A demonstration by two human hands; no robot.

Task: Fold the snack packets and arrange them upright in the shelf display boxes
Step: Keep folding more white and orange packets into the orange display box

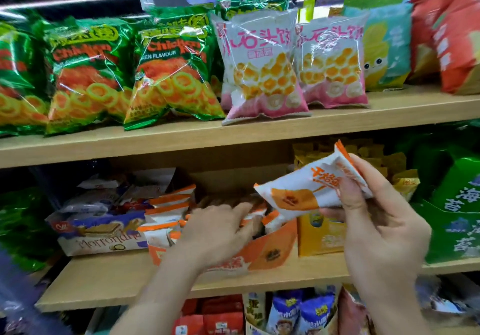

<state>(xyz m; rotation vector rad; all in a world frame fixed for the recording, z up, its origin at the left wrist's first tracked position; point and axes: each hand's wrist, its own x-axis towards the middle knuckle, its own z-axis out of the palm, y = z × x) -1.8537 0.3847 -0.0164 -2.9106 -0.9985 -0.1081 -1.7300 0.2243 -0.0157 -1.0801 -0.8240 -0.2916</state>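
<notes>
The right grip [384,225] pinched a white-and-orange packet [298,192] between thumb and fingers, holding it in the air just above and to the right of the orange display box [270,251] on the shelf [117,280]. The packet's long axis was tilted from lower left to upper right, so the box lay down and left of it. The left grip [215,233], nearer the box, rested with extended fingers on the matching packets [166,205] inside, grasping none.
</notes>
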